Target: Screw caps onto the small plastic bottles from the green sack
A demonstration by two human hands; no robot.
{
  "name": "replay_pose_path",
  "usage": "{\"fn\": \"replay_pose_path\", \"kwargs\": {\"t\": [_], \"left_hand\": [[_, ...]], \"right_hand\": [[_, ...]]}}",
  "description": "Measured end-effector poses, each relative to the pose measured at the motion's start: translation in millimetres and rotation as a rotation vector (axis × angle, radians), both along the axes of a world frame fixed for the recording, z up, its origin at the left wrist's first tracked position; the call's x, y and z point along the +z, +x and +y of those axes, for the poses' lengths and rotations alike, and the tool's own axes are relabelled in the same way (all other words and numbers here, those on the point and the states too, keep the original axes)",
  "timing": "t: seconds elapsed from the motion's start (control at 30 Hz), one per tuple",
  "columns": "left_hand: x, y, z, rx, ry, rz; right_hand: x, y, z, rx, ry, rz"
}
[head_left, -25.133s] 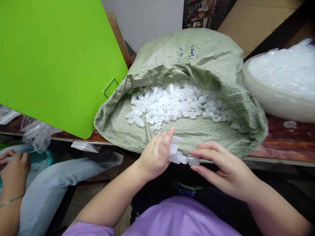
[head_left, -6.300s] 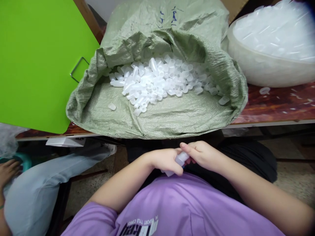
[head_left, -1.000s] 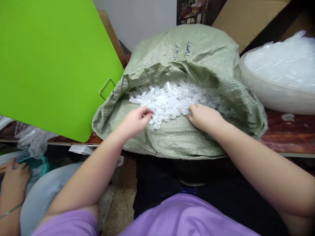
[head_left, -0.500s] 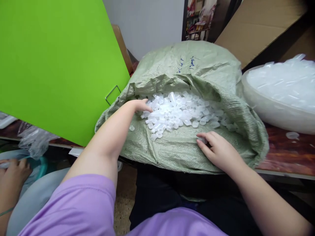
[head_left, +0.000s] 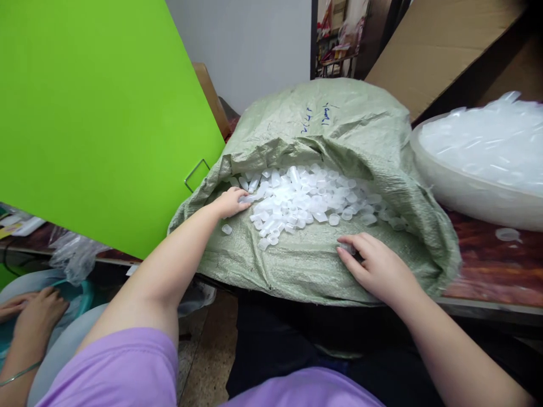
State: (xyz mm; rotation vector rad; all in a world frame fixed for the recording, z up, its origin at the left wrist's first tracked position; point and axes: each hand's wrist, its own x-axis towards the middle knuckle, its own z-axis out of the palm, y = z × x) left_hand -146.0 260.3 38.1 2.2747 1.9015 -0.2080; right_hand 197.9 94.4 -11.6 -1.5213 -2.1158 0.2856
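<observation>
A pale green woven sack (head_left: 271,268) lies with its mouth toward me. Inside the mouth is a heap of small translucent white plastic pieces (head_left: 297,198), some like short tubes, some like caps. At the heap's left side, my left hand (head_left: 231,202) is closed, its fingertips pinching a translucent plastic tube (head_left: 251,198). My right hand (head_left: 373,261) rests over the sack's front lip, right of the heap. Its thumb and fingers curl around a small translucent plastic piece (head_left: 348,247), mostly hidden by the fingers.
A large bowl (head_left: 479,189) heaped with similar pieces stands at right on the reddish table (head_left: 487,271). One loose cap (head_left: 508,234) lies before it. A bright green panel (head_left: 106,113) rises at left. Lower left, another person's hands (head_left: 40,316) work over a teal basin (head_left: 87,297).
My left hand has drawn back left and down from the heap, now with a tube in its fingertips. The right hand keeps its place over the sack's lip. The view has shifted slightly.
</observation>
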Motion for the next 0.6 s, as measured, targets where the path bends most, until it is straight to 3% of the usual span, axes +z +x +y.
{"fn": "replay_pose_path", "kwargs": {"t": [0.13,0.3,0.43,0.6], "left_hand": [[-2.9,-11,-13,-0.043,0.016,-0.022],[11.9,-27,-28,-0.067,-0.051,-0.117],[23.5,-36,-35,0.04,-0.054,0.003],[22.3,-27,-41,0.023,-0.022,0.184]], "right_hand": [[-1.5,0,0,0.001,-0.008,0.003],[-4.3,1,1,0.001,0.001,-0.004],[-6.3,1,1,0.007,0.015,-0.003],[-6.6,1,1,0.008,0.043,-0.02]]}}
